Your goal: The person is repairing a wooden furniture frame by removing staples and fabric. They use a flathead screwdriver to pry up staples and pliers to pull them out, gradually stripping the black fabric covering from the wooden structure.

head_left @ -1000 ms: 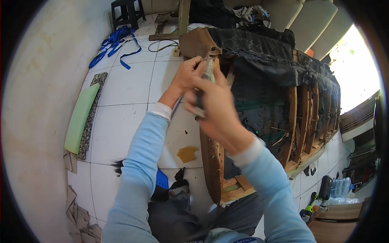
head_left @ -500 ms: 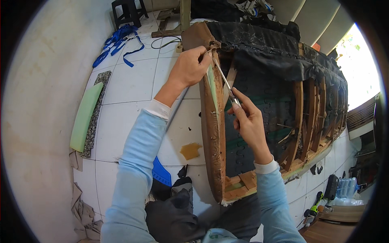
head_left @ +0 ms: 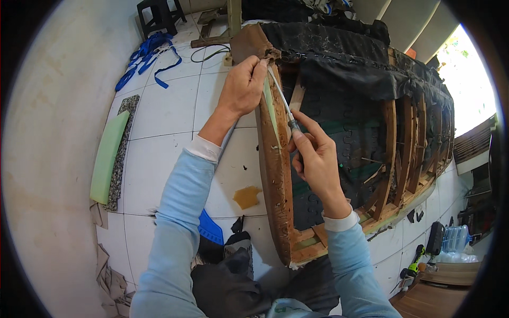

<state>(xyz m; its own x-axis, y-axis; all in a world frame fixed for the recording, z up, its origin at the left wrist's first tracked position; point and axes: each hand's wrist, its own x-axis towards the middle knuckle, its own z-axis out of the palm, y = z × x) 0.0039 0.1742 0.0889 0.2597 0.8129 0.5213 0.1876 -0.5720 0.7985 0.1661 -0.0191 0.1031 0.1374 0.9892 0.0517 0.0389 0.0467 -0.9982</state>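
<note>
An upturned sofa frame stands in front of me, its wooden rail (head_left: pixel 286 212) edged with brown upholstery (head_left: pixel 269 175). My left hand (head_left: pixel 241 87) is closed on the loose edge of that upholstery near the far corner. In my right hand (head_left: pixel 318 161) is a screwdriver (head_left: pixel 281 94), the forefinger stretched along its dark handle. Its shaft slants up and left, and the tip lies at the rail beside my left fingers, where the exact contact is hard to see. Pale green foam (head_left: pixel 269 100) shows between cover and wood.
Black fabric (head_left: pixel 344 79) hangs over the frame's far side, above wooden slats (head_left: pixel 390 153). On the tiled floor lie blue straps (head_left: pixel 154 53), a green foam strip (head_left: pixel 110 159) and a yellowish scrap (head_left: pixel 246 197). A black stool (head_left: pixel 159 18) stands far left; clear plastic bottles (head_left: pixel 455 241) sit right.
The whole scene sits slightly further left in the picture. My right hand and the screwdriver have shifted left and a little nearer to me; my left hand keeps its grip at the corner.
</note>
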